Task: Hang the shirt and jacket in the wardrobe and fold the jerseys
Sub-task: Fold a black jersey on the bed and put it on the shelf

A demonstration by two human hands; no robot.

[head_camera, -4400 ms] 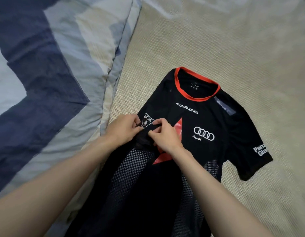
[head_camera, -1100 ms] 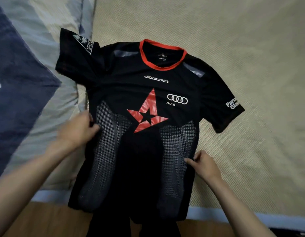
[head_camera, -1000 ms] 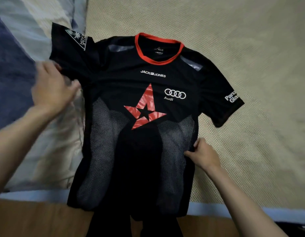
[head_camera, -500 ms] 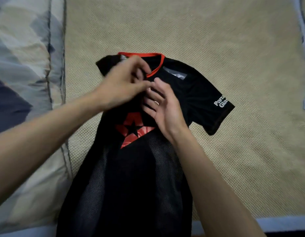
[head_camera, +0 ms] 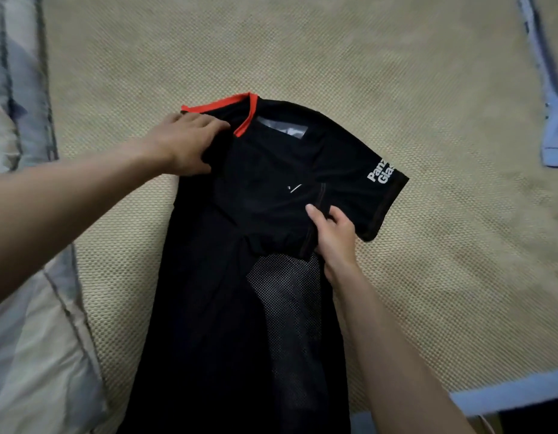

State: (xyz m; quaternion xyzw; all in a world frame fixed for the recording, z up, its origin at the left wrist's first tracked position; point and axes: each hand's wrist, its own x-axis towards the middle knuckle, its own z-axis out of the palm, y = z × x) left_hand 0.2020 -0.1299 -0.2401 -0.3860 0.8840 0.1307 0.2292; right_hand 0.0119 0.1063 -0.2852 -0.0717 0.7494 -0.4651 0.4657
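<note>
Black jersey point(head_camera: 259, 308) sleeve point(head_camera: 378, 195) reads "Pan… Gla…".

Bare woven mat point(head_camera: 428, 292) lay open right of the jersey point(head_camera: 240, 308); a quilt point(head_camera: 30, 339) crowded the left edge.

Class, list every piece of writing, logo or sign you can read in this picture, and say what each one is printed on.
"Pan" over "Gla": white letters, cut off by a fold, on the sleeve of the black jersey.
Small white marks on the chest: too little shows to read.
Grey patch near the red collar: too blurred to read.
</note>
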